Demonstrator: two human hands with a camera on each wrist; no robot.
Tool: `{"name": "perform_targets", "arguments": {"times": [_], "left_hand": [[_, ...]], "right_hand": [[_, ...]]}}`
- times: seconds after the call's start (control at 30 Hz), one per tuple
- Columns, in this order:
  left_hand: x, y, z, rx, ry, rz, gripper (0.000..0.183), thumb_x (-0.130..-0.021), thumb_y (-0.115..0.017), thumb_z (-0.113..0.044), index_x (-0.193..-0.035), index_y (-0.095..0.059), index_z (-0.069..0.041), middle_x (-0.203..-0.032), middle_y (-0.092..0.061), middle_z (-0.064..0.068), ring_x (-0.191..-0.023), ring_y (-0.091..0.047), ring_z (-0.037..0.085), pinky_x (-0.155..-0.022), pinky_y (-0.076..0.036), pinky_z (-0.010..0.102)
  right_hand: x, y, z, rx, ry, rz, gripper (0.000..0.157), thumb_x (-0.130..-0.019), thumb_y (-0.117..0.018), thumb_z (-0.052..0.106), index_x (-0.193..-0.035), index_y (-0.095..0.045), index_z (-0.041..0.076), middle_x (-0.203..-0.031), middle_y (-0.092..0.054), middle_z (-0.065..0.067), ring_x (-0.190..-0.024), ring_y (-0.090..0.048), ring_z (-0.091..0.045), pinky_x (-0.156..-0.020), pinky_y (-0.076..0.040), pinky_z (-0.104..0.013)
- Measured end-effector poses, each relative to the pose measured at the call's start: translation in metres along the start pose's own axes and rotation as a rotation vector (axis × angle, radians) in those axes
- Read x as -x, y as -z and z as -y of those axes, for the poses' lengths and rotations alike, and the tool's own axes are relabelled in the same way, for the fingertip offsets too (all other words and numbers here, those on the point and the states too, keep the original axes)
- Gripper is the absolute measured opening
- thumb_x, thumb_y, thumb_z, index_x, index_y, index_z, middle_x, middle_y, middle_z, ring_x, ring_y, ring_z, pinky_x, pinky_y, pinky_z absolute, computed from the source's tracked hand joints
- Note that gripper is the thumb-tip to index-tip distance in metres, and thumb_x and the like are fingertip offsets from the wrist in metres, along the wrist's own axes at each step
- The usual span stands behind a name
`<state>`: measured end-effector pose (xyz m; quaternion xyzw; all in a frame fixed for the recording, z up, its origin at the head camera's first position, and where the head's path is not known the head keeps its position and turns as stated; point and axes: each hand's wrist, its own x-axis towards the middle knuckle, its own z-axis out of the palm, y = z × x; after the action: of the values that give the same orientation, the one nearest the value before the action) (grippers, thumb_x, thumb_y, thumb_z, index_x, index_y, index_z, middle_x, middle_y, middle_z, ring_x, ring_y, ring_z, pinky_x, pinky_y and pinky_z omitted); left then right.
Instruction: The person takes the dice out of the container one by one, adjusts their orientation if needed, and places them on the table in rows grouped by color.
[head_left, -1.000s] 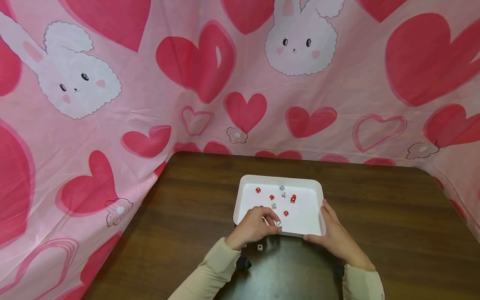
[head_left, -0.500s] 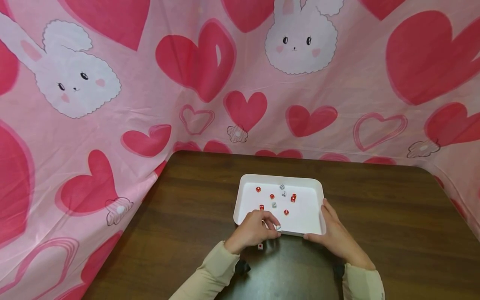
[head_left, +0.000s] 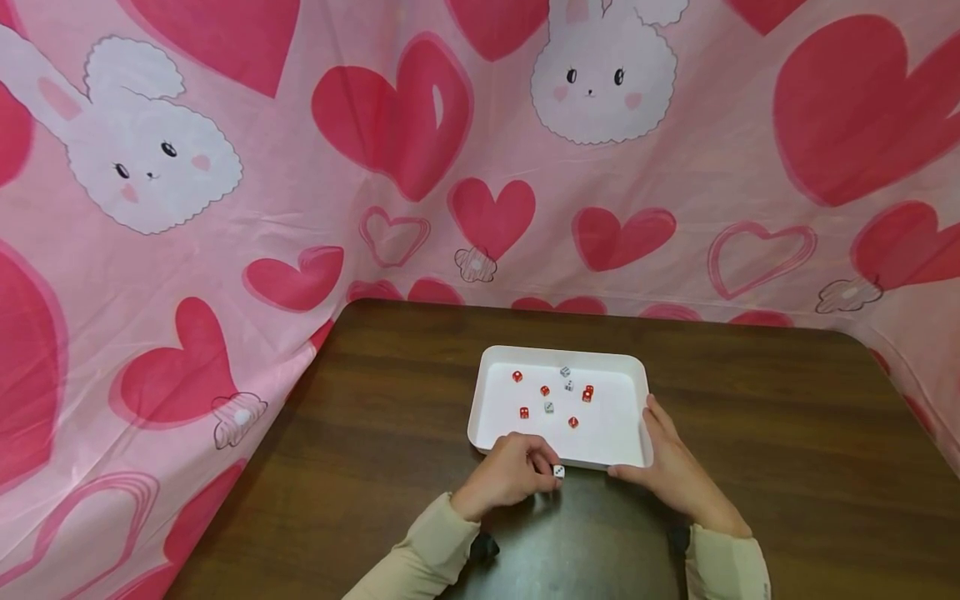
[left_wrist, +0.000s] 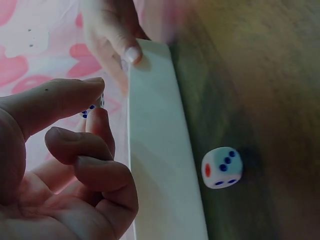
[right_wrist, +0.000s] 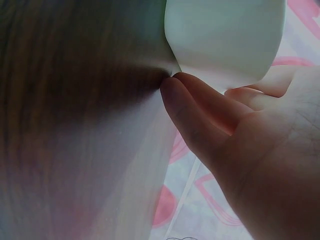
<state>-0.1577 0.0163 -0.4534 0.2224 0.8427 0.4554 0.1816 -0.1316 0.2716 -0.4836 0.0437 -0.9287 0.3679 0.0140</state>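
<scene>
My left hand [head_left: 512, 473] pinches a white die [head_left: 558, 472] between thumb and fingertips, just in front of the near wall of the white tray [head_left: 611, 429]. In the left wrist view the pinched die [left_wrist: 91, 110] is mostly covered by the fingertips. Another white die [left_wrist: 222, 167] lies on the table beside the tray wall; my left hand hides it in the head view. My right hand [head_left: 675, 475] holds the tray's near right corner, thumb at the front and fingers along the right side. The right wrist view shows the hand [right_wrist: 250, 135] against the tray's outer wall.
Several red dice, one a red die [head_left: 524, 412], and a few clear or white dice, one a pale die [head_left: 549, 407], lie scattered inside the tray. The dark wooden table [head_left: 375, 417] meets a pink heart-patterned cloth [head_left: 420, 242] behind and at the left.
My left hand has drawn the die back from over the tray's near rim to just in front of it. A red die in the tray is uncovered. The right hand stays put.
</scene>
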Motion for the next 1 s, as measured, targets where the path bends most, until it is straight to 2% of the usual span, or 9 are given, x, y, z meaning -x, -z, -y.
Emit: {"name": "perform_targets", "arguments": {"times": [0.37, 0.67, 1.0], "left_hand": [[0.004, -0.006, 0.005, -0.03, -0.002, -0.002, 0.013, -0.074, -0.08, -0.007, -0.078, -0.068, -0.01, -0.062, -0.064, -0.005, -0.052, -0.051, -0.002, -0.053, -0.041, 0.017], [0.006, -0.015, 0.009, -0.074, -0.016, -0.038, 0.012, -0.071, -0.077, -0.002, -0.076, -0.068, -0.006, -0.058, -0.064, -0.003, -0.049, -0.049, -0.004, -0.053, -0.041, 0.015], [0.006, -0.023, 0.013, -0.085, 0.04, -0.027, 0.012, -0.072, -0.076, 0.0, -0.076, -0.067, -0.006, -0.057, -0.06, -0.006, -0.048, -0.049, -0.002, -0.05, -0.042, 0.016]], "right_hand": [[-0.001, 0.001, 0.0, -0.005, 0.008, 0.0, 0.106, -0.068, -0.087, 0.034, -0.145, -0.027, -0.008, -0.153, -0.013, -0.033, -0.135, -0.025, -0.051, -0.102, -0.034, -0.065], [-0.001, 0.002, 0.001, -0.003, -0.038, 0.032, 0.109, -0.069, -0.086, 0.037, -0.147, -0.024, -0.007, -0.155, -0.011, -0.031, -0.135, -0.026, -0.051, -0.102, -0.034, -0.066], [-0.001, 0.003, 0.003, -0.005, -0.092, 0.075, 0.112, -0.07, -0.084, 0.042, -0.149, -0.019, -0.005, -0.156, -0.007, -0.029, -0.134, -0.027, -0.051, -0.102, -0.033, -0.067]]}}
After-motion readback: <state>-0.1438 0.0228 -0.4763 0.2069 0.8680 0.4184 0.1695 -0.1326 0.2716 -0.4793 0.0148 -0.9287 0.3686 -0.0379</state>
